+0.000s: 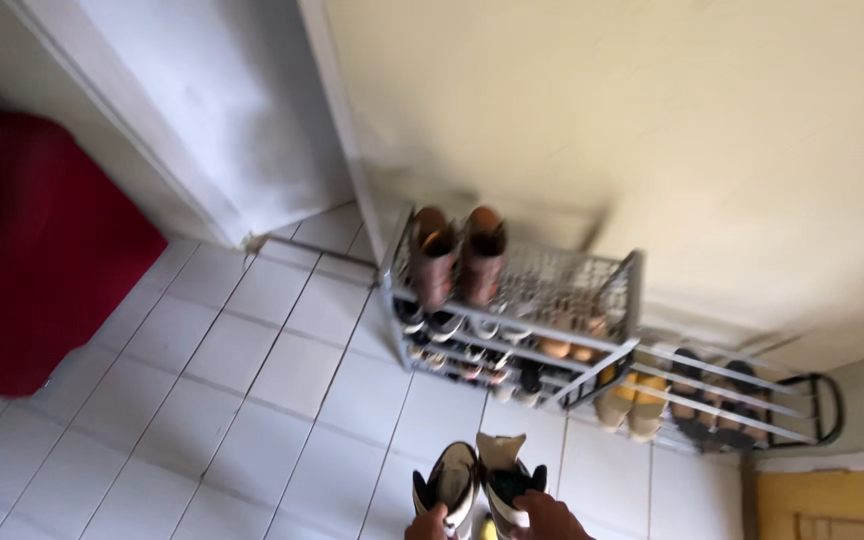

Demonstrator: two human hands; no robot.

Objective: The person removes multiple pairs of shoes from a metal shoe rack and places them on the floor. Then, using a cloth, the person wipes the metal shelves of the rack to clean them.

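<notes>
At the bottom edge, my left hand [428, 525] grips one dark, light-trimmed boot [449, 482] by its opening. Just right of it, my right hand [552, 520] holds the matching boot [503, 478]. Both boots hang upright above the white tiled floor [252, 380]. Ahead of them stands a grey metal shoe rack [612, 290] against the cream wall. A pair of brown boots [460, 255] sits on the left of its top shelf; the right of that shelf is bare mesh. Only part of each hand shows.
Lower rack shelves hold several shoes. A lower black rack [812, 400] with tan shoes [632, 400] and dark sandals stands to the right. A red mat [42, 260] lies at far left. A white door [222, 110] stands at the back.
</notes>
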